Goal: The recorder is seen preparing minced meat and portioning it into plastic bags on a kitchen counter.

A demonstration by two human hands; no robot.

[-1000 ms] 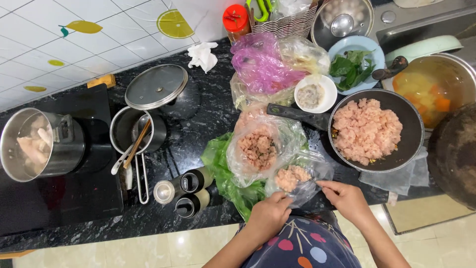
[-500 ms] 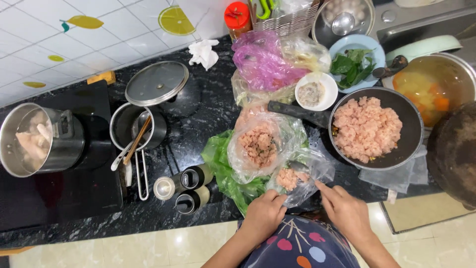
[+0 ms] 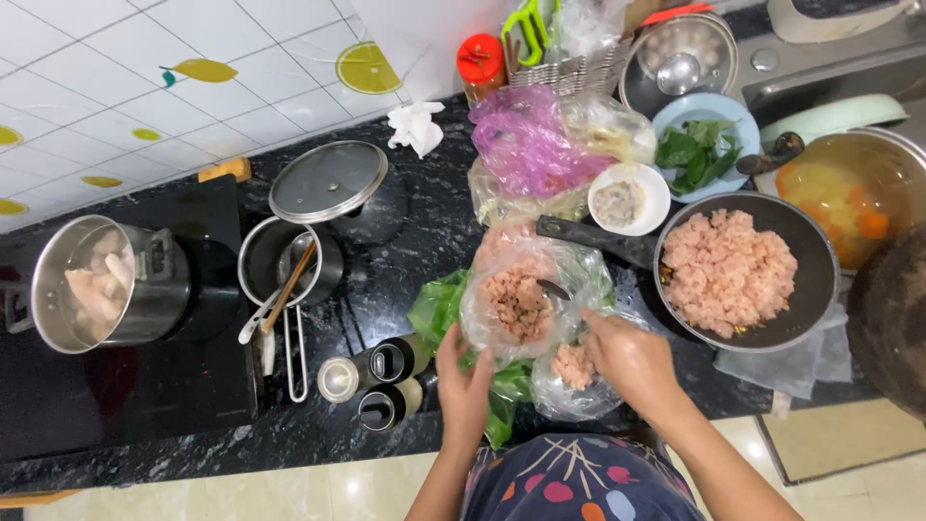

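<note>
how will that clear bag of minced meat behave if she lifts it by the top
The clear bag of minced meat is thin film, so it will likely go floppy and sag around the lump inside. The meat sits low, so it probably hangs bottom-heavy. The open top between the left hand and right hand might spill if tilted.

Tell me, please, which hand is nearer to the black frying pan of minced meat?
Right. The right hand lies just left of the frying pan; the left hand sits farther left, beyond the clear bags.
</note>
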